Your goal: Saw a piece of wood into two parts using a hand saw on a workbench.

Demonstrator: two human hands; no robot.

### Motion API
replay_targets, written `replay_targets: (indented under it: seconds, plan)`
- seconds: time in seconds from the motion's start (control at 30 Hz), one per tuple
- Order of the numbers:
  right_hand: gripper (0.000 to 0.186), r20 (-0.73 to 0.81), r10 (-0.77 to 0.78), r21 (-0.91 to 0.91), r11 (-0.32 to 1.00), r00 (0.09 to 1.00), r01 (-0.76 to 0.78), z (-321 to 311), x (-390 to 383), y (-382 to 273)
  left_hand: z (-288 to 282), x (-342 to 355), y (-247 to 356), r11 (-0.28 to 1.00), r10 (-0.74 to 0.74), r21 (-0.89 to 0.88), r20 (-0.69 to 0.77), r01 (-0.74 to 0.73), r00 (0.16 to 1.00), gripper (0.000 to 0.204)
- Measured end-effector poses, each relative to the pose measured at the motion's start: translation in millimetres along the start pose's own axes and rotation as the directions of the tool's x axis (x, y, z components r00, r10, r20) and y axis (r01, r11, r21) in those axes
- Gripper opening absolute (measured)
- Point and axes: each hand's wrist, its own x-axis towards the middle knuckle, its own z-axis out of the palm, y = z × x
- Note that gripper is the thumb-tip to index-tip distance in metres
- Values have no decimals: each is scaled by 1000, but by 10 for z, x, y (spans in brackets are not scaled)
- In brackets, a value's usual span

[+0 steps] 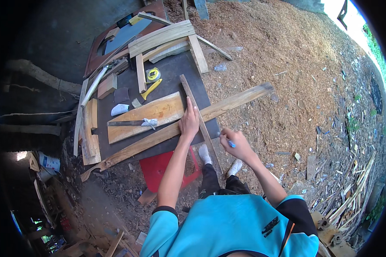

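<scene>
My left hand (189, 121) grips a narrow wooden strip (205, 133), its fingers stretched along the strip's left edge. The strip lies crosswise over a long wooden plank (240, 99), which slants across the table and juts past its right edge. In my right hand (239, 147) is a blue pen (231, 144), just right of the strip and below the plank. Left of my left hand lies a wide tapered board (158, 112). On that board rests a dark flat blade (126, 123) with a whitish wrapped end (150, 123).
The dark table (176, 70) holds a yellow-handled brush (152, 89), a yellow tape measure (152, 74), curved wooden pieces (161, 37) and wood blocks (107, 85). A red stool (158, 171) stands below its front edge. Sawdust (278, 51) covers the floor; scrap sticks (351, 188) lie at right.
</scene>
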Motion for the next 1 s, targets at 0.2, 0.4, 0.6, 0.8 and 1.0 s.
replay_targets:
  seconds: [0.2,0.4,0.6,0.8,1.0]
  plan:
    - [18,-174,30,60,998,984,-20,-419,-279,103,24,-152,126,997,-20,-79,-9,19,1000,76]
    - [15,-145,120,218,972,982,-87,-497,-409,29,-299,-352,156,372,-111,-835,393,404,913,51]
    - [9,-98,-240,105,962,966,250,-88,-36,-522,-1090,-857,4,272,-112,-888,354,372,928,43]
    - [19,73,-614,175,784,786,596,1109,364,-931,-1458,-1053,-293,-1,-284,-954,288,300,914,34]
    - [34,394,-704,271,703,590,658,1886,920,-1305,-1880,-996,-1480,-64,-465,-954,289,294,836,25]
